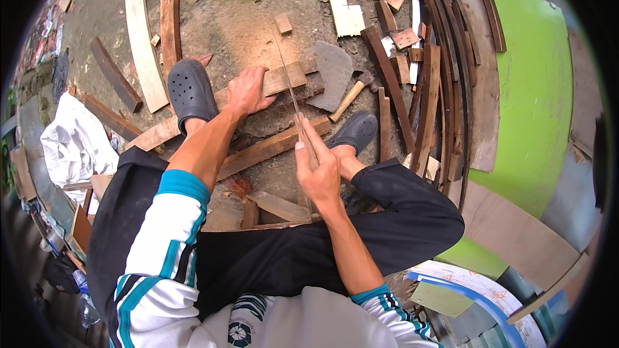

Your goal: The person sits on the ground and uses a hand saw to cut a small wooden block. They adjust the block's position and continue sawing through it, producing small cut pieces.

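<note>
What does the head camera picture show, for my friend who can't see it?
A crouching person's right hand holds a handsaw across a wooden plank, pressed down by the left hand. Wood scraps, a hammer and dark clogs lie around.

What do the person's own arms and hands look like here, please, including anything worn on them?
Both hands, left hand and right hand, are bare, without gloves. The forearms are uncovered; white sleeves with teal cuffs and dark stripes are pushed up.

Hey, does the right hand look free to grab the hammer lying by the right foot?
Probably not as things stand. The right hand is closed around the handsaw handle. The hammer lies uncovered on the ground just beyond the right shoe, so its path looks open once the saw is released.
</note>
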Demonstrator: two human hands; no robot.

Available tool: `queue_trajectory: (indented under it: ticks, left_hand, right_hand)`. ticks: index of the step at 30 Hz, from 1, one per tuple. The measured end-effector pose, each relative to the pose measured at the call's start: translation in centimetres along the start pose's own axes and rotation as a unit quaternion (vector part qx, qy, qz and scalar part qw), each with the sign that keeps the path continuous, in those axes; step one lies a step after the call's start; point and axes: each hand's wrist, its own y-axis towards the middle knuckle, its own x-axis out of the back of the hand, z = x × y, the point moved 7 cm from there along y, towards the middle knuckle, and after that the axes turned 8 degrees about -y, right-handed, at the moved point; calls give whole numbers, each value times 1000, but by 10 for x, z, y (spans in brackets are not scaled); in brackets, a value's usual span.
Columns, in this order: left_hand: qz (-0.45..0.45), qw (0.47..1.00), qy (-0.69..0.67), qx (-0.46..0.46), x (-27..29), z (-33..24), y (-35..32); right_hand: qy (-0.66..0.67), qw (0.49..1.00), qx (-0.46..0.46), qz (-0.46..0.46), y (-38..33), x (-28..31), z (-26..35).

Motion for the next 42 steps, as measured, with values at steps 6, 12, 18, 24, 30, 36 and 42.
queue_trajectory:
  ticks: [6, 12, 18, 24, 30, 36, 42]
  left_hand:
    - [-30, 999, -26, 16, 4, -7, 0]
    - [-36, 999, -38, 8, 11, -12, 1]
    - [-35, 999, -22, 20, 10, -4, -2]
    - [-37, 999, -14, 18, 7, -8, 0]
    - [-33, 999, -17, 26, 10, -4, 1]
    - [-57, 998, -22, -3, 9, -5, -4]
    - [-40, 999, -33, 2, 9, -7, -1]
  right_hand:
    - [-57, 998, -6, 9, -70, 50, 11]
    - [5, 999, -2, -38, 51, -25, -31]
    - [0, 1000, -1, -22, -67, 32, -20]
    - [54, 998, -16, -40, 29, -7, -40]
    - [18, 1000, -18, -9, -21, 3, -29]
    - [36, 998, 31, -44, -30, 15, -33]
    - [34, 999, 10, -39, 41, -22, -45]
